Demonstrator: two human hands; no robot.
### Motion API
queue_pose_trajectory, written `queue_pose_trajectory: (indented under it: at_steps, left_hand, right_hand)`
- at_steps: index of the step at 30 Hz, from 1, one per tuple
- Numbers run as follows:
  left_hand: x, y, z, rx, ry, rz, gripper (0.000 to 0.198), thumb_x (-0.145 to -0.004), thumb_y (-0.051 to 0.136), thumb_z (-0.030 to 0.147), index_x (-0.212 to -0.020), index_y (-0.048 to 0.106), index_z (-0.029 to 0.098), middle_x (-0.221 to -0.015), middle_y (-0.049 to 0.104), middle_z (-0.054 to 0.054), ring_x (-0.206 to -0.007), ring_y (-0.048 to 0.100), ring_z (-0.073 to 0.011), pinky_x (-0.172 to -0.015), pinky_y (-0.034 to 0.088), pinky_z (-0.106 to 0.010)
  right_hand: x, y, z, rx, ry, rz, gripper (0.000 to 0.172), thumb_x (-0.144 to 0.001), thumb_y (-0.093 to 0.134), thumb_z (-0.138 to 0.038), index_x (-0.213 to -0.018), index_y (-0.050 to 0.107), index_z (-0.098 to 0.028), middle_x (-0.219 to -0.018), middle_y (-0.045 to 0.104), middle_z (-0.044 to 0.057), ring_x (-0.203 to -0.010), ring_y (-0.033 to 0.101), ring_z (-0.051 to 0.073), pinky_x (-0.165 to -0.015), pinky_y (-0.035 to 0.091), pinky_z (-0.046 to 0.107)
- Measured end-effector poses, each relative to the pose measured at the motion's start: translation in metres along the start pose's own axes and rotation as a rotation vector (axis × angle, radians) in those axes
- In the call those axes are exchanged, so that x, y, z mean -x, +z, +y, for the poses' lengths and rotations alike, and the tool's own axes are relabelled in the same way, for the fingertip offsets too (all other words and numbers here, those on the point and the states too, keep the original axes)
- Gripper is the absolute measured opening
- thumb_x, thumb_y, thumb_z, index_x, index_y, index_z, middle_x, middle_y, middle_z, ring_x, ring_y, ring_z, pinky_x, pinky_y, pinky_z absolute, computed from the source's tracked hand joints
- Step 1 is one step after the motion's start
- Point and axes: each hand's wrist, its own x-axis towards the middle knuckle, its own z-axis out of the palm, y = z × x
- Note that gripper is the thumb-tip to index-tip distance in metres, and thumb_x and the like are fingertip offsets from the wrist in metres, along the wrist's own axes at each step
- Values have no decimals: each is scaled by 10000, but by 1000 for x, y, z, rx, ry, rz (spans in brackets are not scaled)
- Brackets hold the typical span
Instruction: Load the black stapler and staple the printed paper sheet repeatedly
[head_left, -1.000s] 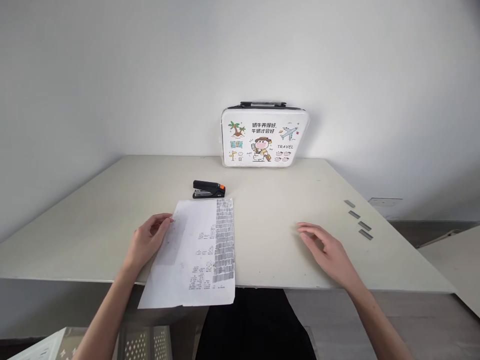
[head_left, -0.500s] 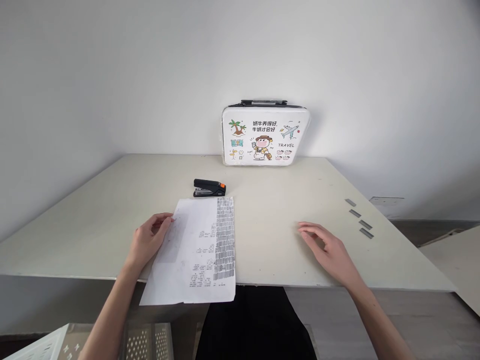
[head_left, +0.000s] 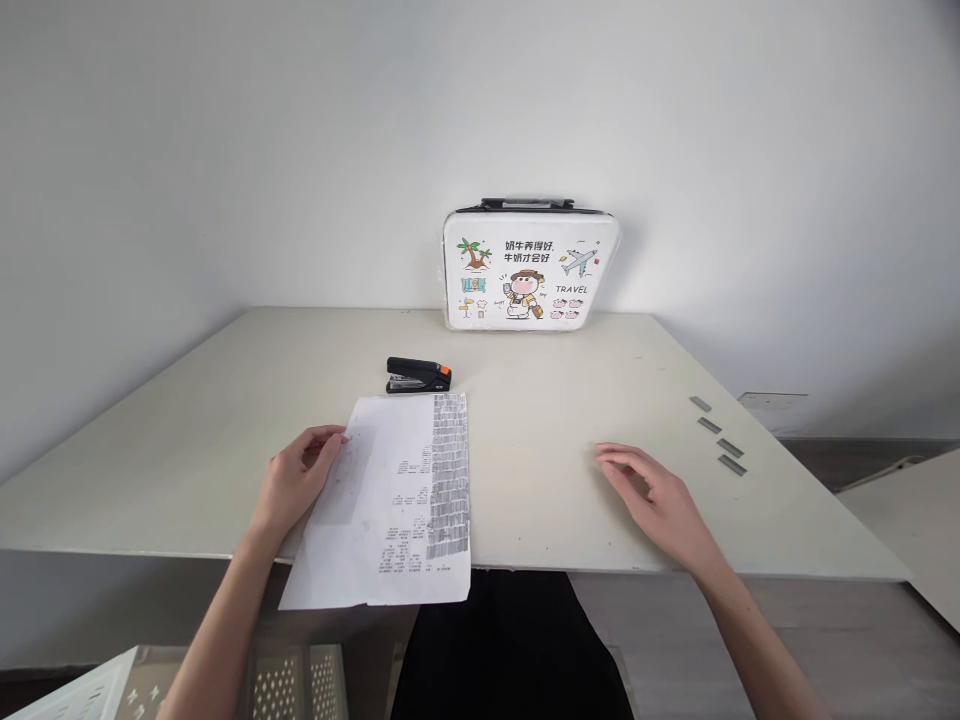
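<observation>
A printed sheet of paper [head_left: 397,500] lies flat left of the middle, its near end hanging past the table edge. Along its right side runs a dense grey strip of print. My left hand [head_left: 300,468] rests at the sheet's left edge, fingers loosely bent and a gap between thumb and fingers. Just beyond the paper's far edge lies a black stapler [head_left: 418,376] with an orange part. On the bare tabletop to the right, my right hand [head_left: 649,495] rests on its side, open and holding nothing. Several grey staple strips [head_left: 720,437] lie farther right.
A white case [head_left: 531,270] with cartoon prints and a dark handle stands at the back against the wall. The pale table [head_left: 540,430] ends in a near edge above my lap. Below left is a perforated plastic basket [head_left: 292,685].
</observation>
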Motion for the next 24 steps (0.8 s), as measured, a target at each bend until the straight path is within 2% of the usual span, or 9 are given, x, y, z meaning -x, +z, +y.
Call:
queue_pose_trajectory:
  at_steps: [12,24]
  left_hand:
    - [1,0,3,15,4,6,483,-906,556,643,-1138,743,262,-1120,801,-49,-1032,729,-282,-884,558,-366]
    - [-1,1,-3,-8,14,11,463,-915,555,624,-1137,746,265,-1116,801,-47,-1013,729,-274,-819,549,-338]
  right_hand:
    - [0,0,-1,-12,-3,4,402,-1031,477,-607,-1103,738,-310,-1441,657,71,-1041,695,271,-595,521,305]
    - [-1,0,0,-4,-3,9,394,-1029,480,-609,-1093,740,-319,-1430,666,61,-1040,705,265,-590,520,305]
